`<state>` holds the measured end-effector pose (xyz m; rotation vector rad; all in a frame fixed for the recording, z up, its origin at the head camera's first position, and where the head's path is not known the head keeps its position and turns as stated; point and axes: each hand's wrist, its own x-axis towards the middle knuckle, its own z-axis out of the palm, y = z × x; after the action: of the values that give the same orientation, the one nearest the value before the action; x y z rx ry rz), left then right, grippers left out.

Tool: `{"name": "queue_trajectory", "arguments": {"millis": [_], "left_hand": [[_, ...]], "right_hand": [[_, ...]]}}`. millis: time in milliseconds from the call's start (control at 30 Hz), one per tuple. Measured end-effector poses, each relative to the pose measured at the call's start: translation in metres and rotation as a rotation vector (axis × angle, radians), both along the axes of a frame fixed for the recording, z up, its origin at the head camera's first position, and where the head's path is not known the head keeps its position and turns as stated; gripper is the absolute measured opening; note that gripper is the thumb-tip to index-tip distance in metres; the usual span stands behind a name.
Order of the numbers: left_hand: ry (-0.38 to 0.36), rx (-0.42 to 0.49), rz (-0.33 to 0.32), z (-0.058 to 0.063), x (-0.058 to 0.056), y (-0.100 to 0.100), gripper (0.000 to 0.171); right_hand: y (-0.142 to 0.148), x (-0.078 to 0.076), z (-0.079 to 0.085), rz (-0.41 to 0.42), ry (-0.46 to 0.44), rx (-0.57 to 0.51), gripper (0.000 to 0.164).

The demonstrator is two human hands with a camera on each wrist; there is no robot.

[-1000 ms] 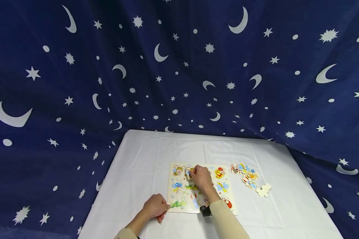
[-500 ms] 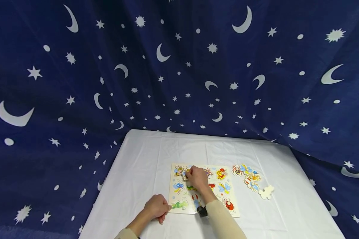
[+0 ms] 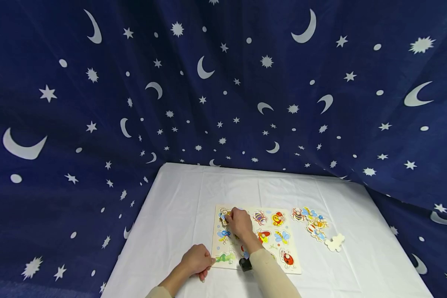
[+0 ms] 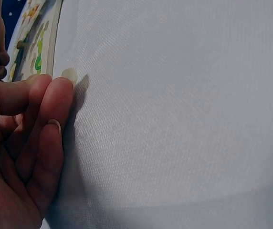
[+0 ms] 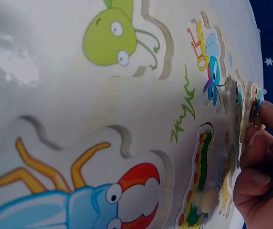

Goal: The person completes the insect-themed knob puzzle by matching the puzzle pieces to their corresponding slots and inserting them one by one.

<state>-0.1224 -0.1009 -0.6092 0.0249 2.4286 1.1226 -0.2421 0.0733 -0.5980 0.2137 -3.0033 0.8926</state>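
Pinching the board's [image 3: 295,244] near-left corner, the left hand [image 3: 196,259] prob. braced it vs. sliding. The right hand [image 3: 240,223] gripped an insect piece [image 3: 222,217] at the board's far-left corner, poss. by a knob, tho fingers hid that. Loose pieces [image 3: 320,223] overlapped just right of the board, prob. for easy reach; a blank-faced piece [image 3: 335,243] lay beside them. White tablecloth [image 3: 186,198], lightly creased; navy curtain [image 3: 246,82] w/ moons & stars behind.

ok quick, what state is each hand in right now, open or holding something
Left hand: closed, holding the board at its near left corner.
Right hand: closed, pinching a puzzle piece.
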Motion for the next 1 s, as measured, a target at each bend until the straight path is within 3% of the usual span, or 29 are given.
{"name": "queue_trajectory", "arguments": {"millis": [200, 467, 1000], "left_hand": [[-0.016, 0.004, 0.005, 0.005, 0.002, 0.001, 0.034], [-0.007, 0.004, 0.006, 0.0, 0.001, 0.001, 0.035], [-0.017, -0.031, 0.006, 0.004, 0.001, 0.002, 0.034]], "right_hand": [[-0.002, 0.0, 0.001, 0.013, 0.013, 0.017, 0.027], [-0.003, -0.001, 0.0, 0.003, 0.002, 0.068, 0.028], [-0.011, -0.007, -0.01, -0.01, 0.002, 0.06, 0.029]]}}
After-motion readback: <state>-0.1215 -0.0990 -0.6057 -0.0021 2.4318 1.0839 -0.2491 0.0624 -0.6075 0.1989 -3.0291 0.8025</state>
